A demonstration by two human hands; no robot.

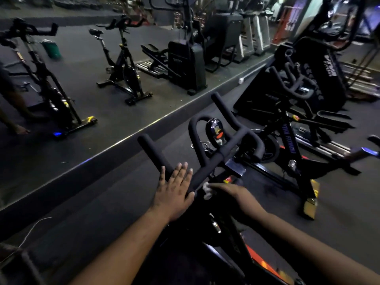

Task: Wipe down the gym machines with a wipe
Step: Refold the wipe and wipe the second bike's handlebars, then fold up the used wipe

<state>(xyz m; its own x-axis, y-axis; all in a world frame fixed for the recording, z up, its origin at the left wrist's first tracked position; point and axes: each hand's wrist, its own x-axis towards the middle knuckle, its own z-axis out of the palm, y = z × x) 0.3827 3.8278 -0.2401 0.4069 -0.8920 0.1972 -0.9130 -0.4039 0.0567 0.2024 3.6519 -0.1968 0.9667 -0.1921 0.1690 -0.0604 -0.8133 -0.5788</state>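
A black spin bike stands right in front of me, its foam handlebar (213, 161) stretching from lower left to upper right. My left hand (174, 192) lies flat with straight fingers on the near end of the handlebar. My right hand (232, 194) holds a small white wipe (207, 191) and presses it against the bar's stem just below the grip. A small console (216, 130) sits inside the handlebar loop.
A large wall mirror (102, 89) on the left reflects more bikes and an elliptical. Another spin bike (287, 124) and a stair machine (320, 79) stand to the right. Dark rubber floor (92, 202) lies below; a white cable (35, 227) trails at lower left.
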